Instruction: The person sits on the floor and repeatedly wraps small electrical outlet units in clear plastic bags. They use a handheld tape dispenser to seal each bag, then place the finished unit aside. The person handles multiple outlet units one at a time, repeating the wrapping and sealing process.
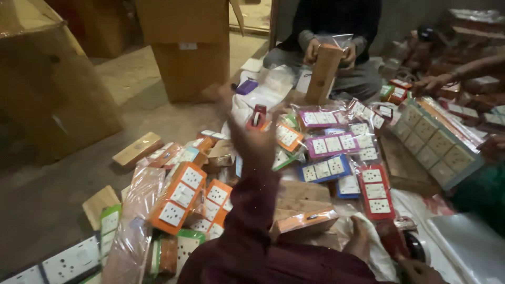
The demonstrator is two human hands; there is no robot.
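Left hand (256, 141) grip is too blurred to tell; right hand (360, 237) lies open beside a probably stiff, slippery-wrapped socket board (304, 222), best held edgewise.

Orange-backed socket strip (304, 223) lies flat among packaged strips.
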